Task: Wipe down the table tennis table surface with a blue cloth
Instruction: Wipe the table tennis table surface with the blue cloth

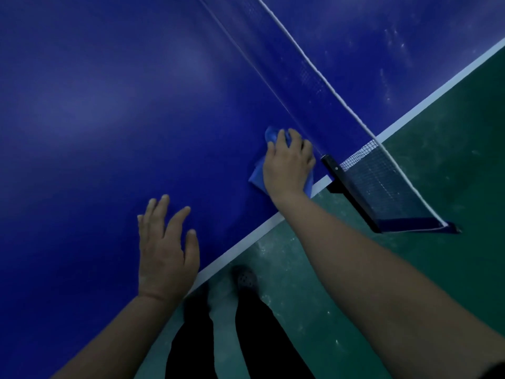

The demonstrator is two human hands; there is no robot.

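The dark blue table tennis table fills the left and top of the head view, with a white line along its side edge. My right hand presses a crumpled blue cloth onto the surface, close to the net and the table's side edge; its fingers curl over the cloth's bunched top. My left hand rests flat on the table near the edge, fingers spread, holding nothing.
The net with its white top band runs diagonally, fixed by a black clamp post just right of my right hand. Green floor lies beyond the edge. My dark-trousered legs and shoe stand below the table edge.
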